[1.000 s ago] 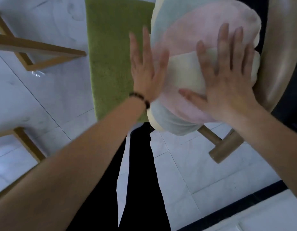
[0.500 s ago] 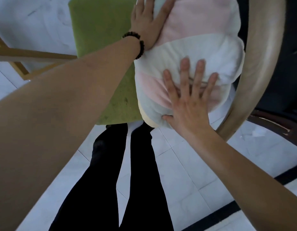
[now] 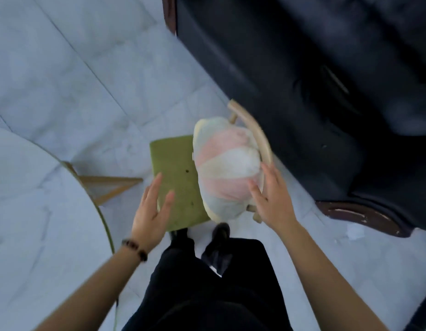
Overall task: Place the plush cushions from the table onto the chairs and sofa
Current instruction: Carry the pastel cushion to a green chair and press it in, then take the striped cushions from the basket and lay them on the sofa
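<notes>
Plush cushion (image 3: 227, 168) in pastel pink, white and green, sitting on the green-seated chair (image 3: 178, 173) and leaning against its curved wooden backrest (image 3: 259, 134). Left of the chair, white round table (image 3: 28, 199); over the chair seat's near left corner, left hand (image 3: 149, 216) with beaded bracelet (image 3: 135, 248), fingers straight and spread, holding nothing. At the chair's right side, right hand (image 3: 274, 206) likewise flat and empty, fingertips by the cushion's lower edge, contact too blurred to tell; right of the chair, dark sofa (image 3: 326, 91).
</notes>
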Motion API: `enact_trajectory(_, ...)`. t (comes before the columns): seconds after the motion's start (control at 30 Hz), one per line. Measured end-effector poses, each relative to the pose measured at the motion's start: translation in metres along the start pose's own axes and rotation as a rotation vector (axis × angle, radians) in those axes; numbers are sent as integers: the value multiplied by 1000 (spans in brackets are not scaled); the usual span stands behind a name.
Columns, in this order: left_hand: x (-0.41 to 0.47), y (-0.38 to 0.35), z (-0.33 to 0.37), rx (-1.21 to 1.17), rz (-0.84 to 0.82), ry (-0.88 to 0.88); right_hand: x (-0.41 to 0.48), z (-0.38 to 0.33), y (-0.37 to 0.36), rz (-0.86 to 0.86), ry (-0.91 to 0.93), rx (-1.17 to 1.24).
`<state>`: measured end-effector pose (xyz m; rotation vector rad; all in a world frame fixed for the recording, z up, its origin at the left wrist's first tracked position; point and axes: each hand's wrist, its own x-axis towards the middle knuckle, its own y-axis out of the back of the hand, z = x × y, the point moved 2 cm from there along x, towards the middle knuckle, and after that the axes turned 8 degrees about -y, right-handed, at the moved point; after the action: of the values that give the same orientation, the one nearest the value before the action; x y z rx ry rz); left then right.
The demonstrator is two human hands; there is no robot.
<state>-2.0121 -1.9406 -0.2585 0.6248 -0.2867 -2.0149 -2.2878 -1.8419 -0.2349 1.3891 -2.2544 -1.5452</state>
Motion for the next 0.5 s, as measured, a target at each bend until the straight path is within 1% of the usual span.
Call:
enact_trajectory(0.07, -39, 24, 16, -30, 84, 3, -28, -8, 18, 22, -24, 157)
enact_trajectory(0.17, -81, 49, 34, -123, 305, 42, -60, -10, 30, 22, -17, 302)
enact_trajectory(0.23, -111, 57, 45, -210, 473, 84, -74, -13, 34, -57, 8, 360)
enact_trajectory(0.33, -159, 55, 58, -295, 669, 102, -84, -18, 47, -187, 118, 383)
enact_trajectory(0.5, -247, 10, 79, -363, 1007, 115, -93, -9, 74, -385, 338, 368)
